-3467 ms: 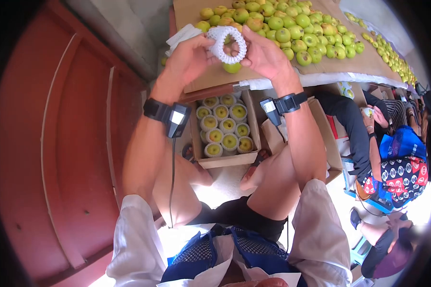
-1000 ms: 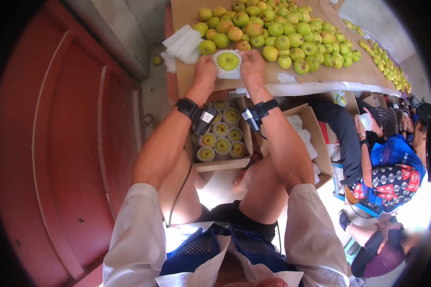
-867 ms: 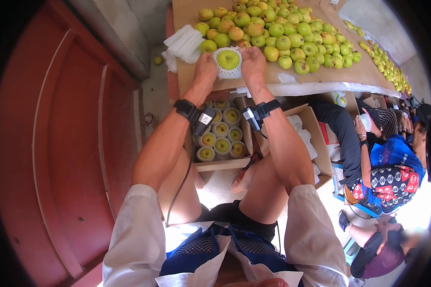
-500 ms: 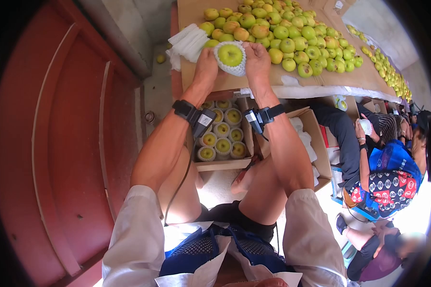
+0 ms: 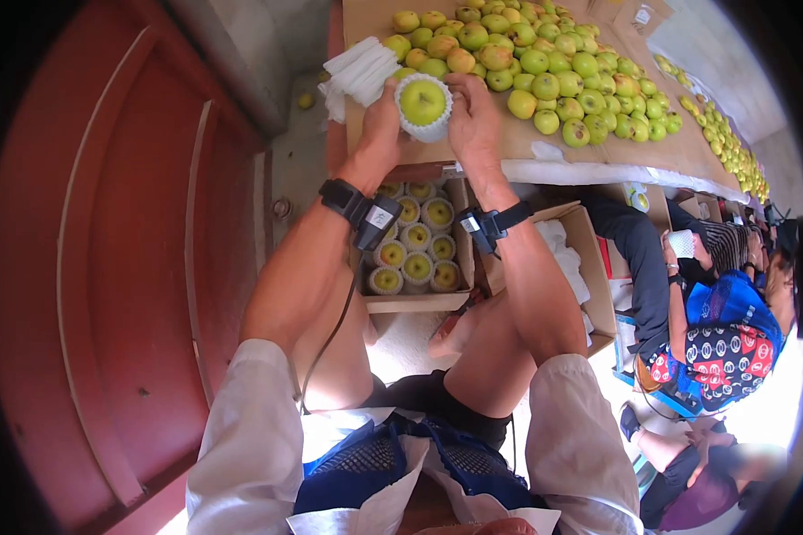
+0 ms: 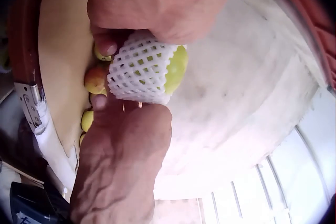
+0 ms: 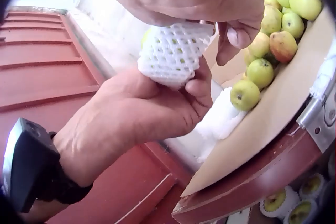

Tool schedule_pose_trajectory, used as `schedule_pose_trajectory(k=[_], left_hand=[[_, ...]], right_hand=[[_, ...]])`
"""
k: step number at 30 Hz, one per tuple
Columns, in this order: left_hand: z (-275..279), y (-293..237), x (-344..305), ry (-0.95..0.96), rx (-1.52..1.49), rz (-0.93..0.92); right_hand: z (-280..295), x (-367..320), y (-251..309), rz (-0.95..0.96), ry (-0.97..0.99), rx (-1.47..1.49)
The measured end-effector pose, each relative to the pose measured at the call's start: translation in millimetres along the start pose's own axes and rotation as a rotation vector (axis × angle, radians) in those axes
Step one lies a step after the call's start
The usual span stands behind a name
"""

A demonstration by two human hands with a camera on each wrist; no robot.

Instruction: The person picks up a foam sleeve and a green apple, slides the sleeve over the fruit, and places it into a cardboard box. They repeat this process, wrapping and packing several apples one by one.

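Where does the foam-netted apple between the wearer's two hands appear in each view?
Head: netted apple, upper middle.
Left wrist: netted apple, slightly left of and above centre.
Right wrist: netted apple, upper middle.
Shared landmark: loose apples, above and right of it in head, left in left wrist, right in right wrist.

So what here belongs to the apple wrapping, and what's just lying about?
Seems part of the job:
apple in foam net, held between left hand and right hand
loose apples on the table
white stack beside them, perhaps spare nets
carton of netted apples below

Seems just lying about:
lone fruit on the floor
pale scrap near the table's edge
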State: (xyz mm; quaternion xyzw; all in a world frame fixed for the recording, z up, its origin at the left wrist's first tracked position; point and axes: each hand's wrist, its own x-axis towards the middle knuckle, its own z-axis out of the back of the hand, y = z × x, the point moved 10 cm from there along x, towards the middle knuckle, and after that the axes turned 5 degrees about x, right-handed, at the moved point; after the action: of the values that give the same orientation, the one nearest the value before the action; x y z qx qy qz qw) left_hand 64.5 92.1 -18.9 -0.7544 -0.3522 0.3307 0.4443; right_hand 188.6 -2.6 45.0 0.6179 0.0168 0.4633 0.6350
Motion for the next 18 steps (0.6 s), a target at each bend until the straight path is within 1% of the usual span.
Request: schedule_pose_trajectory(k=[1,3,6,7,10,11,13,14,15,16,17,18], left_hand=[[2,3,1,0.012,-0.033,0.011],[0,7,0,0.04,-0.094,0.032],[2,11,-8,0.059,-0.11,0.124],[4,12,-6,0.074,-0.083,0.118],[9,14,-1,0.124,-0.025,0.094],[9,15,-1,0.142,-0.02,0.078],[7,13,-7,0.178,-0.023,0.061],[7,12,-13,0.218,0.091,0.076],[11,17,-7,0.23,0.096,0.055],[10,17,-8,0.24,0.101,0.035],[18,24,-11,0.166,0.169,0.051],[18,23,-14,0.141,0.215,0.055]], right_hand=[[0,0,10,0.059,0.037,-0.041],[0,-3,17,0.069,0.057,-0.106],[3,-5,33,0.115,0.071,-0.168],[4,-6,38,0.134,0.073,-0.182],[4,-2,35,0.14,0.109,-0.081],[0,-1,21,0.015,0.176,-0.066],[-2,-2,37,-0.02,0.243,-0.12],[-4,-10,35,-0.045,0.281,-0.147],[-13,-13,19,-0.074,0.395,-0.127],[-16,-24,21,-0.123,0.455,-0.105],[-18,-30,27,-0.171,0.513,-0.081],[-20,-32,38,-0.212,0.569,-0.057]])
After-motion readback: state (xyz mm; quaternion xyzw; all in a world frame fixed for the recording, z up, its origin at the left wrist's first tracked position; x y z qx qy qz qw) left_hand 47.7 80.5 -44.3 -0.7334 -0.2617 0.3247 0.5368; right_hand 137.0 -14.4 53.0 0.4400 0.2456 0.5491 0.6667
